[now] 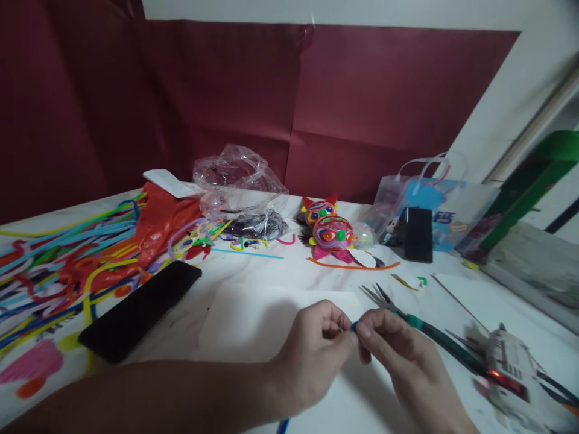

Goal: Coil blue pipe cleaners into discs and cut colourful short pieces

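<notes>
Over a white paper sheet (235,319), both hands meet at their fingertips around a small blue piece (354,326), which looks like a bit of pipe cleaner. My left hand (312,349) is closed, thumb and index finger pinching it from the left. From the right, my right hand (398,349) pinches it too, so most of it is hidden. Just past my right hand lie green-handled long-nose pliers (425,328), jaws apart. A blue strip (283,427) shows at the bottom edge under my left forearm.
A glue gun (509,367) with a red light lies at right. Pipe cleaners (108,226) spill from a red bag (167,211) at left, near a black phone (140,310). Colourful animal figures (332,235), a clear bag (239,175), another phone (418,235) and a gift bag (465,205) stand behind.
</notes>
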Available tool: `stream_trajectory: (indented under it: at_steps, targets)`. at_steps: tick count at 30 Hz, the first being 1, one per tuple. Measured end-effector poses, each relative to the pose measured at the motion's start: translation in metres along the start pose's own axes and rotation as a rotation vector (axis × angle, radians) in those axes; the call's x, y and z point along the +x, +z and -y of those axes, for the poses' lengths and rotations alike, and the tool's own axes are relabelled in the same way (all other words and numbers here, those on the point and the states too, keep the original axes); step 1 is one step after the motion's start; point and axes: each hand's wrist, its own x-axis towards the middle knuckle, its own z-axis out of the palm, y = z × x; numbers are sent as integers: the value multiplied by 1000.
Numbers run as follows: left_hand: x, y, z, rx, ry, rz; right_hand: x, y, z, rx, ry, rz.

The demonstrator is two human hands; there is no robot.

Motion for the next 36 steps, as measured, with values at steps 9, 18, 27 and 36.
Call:
stream_trajectory:
  at_steps: [9,18,27,36]
  targets:
    - [12,1,9,-22,-69,24,5,4,2,25,153,-15]
    - [14,-1,12,15,-212,-57,3,5,-11,122,210,-16]
    - [10,3,3,-135,-280,25,6,3,-6,107,185,11]
    - [13,1,10,-24,-278,1,6,5,-9,64,217,18]
